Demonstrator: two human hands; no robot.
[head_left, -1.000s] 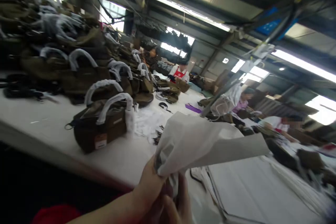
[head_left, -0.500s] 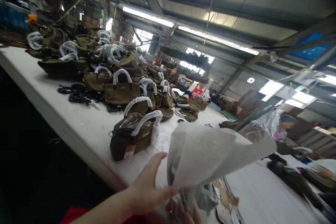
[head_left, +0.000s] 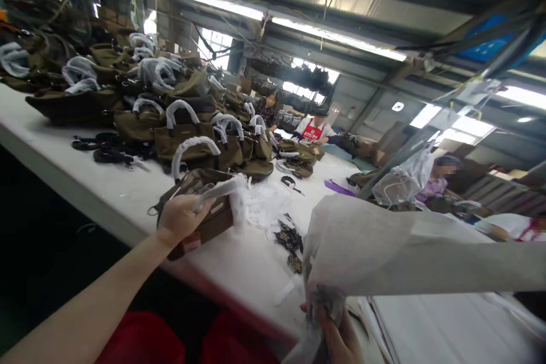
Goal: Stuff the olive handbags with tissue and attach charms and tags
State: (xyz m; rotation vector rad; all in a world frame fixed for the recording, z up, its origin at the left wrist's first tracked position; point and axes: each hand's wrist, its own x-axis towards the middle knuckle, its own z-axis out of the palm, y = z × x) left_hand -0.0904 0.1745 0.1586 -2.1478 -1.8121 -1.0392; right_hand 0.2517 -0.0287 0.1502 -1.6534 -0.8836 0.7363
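Observation:
My left hand [head_left: 181,219] is closed round a white-wrapped handle of the olive-brown handbag [head_left: 219,219] near the table's front edge. That bag tilts a little, and a tag hangs on its front. At the lower right, my right hand [head_left: 339,333] grips the gathered lower part of a large pale sheet [head_left: 362,244], which fans out upward and to the right. Crumpled white wrapping [head_left: 264,202] lies just right of the bag, with small dark patterned pieces [head_left: 290,239] beside it.
Many olive bags [head_left: 139,125] with wrapped handles are piled at the left and back of the white table [head_left: 140,199]. Black straps [head_left: 111,151] lie in front. A purple strip [head_left: 339,187] is further back. Several people stand or sit beyond; a slanted pole rises at right.
My left hand has moved left from beside the sheet and taken hold of the bag's handle. My right hand and the sheet have shifted right, and the view has turned slightly.

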